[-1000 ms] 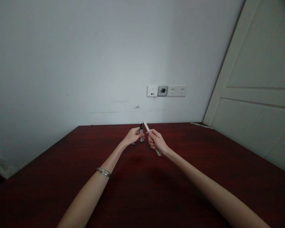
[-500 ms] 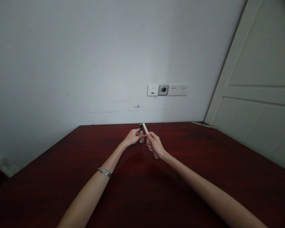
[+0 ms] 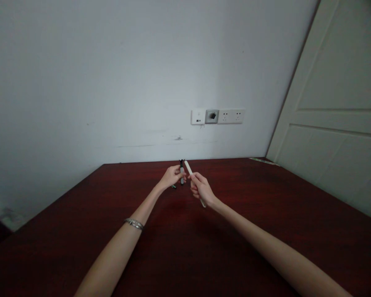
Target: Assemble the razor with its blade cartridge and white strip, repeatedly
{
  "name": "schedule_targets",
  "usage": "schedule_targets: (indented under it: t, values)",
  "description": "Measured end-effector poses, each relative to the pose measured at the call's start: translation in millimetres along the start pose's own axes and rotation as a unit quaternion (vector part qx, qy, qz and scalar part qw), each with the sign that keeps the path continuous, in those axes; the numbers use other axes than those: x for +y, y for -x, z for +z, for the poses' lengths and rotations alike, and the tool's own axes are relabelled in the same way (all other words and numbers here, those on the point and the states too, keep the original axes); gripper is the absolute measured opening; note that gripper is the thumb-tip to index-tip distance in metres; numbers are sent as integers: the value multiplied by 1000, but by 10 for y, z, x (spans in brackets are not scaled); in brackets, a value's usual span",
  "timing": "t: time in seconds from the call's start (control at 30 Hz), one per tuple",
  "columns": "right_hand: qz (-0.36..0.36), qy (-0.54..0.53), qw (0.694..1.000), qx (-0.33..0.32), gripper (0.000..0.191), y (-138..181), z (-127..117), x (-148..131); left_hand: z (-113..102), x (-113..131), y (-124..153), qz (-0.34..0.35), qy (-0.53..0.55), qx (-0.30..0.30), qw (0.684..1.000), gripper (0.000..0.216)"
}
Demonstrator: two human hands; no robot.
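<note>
My left hand (image 3: pixel 172 176) is closed around a slim grey-and-black tool (image 3: pixel 182 175) with a small crosswise head at its top, shaped like a razor; it stands nearly upright. A thin dark piece (image 3: pixel 173 187) shows just below that hand, and whether it is held or lies on the table I cannot tell. In my right hand (image 3: pixel 200 189) is a long flat white stick (image 3: pixel 188 167), tilted with its upper end toward the left. Its lower end sticks out beneath the palm. The stick's top is close beside the tool's head, with a small gap between them.
Both arms reach over a dark red wooden table (image 3: pixel 179 247). Its far edge meets a white wall (image 3: pixel 136 82) carrying sockets (image 3: pixel 231 116). A pale panelled door (image 3: pixel 336 136) stands at the right, and a thin strip (image 3: pixel 264 161) lies at the far right edge.
The razor-like tool and my left hand have shifted slightly up and left. The white stick's top has moved a little left. Both hands keep their grip.
</note>
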State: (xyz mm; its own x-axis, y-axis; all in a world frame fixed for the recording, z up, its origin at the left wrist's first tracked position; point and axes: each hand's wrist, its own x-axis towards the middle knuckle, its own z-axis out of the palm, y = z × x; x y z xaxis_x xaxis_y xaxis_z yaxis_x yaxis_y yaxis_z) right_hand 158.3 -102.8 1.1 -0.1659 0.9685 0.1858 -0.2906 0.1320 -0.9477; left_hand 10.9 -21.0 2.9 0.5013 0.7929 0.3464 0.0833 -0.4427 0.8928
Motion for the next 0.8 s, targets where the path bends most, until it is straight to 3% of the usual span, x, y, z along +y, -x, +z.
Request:
schedule_targets:
  t: [0.2,0.43,0.63,0.8]
  values:
    - [-23,-9,1000,-3,32,-49,19,-90,20,6,1,0,-6,-12,1000,23]
    - [-1,-13,1000,-14,34,37,38,29,24,8,2,4,3,-5,1000,23]
    - [-50,-27,998,17,35,-25,103,-69,48,53,22,-5,16,1,1000,26]
    - [-55,-9,998,3,34,-22,143,-53,47,93,20,10,-10,6,1000,29]
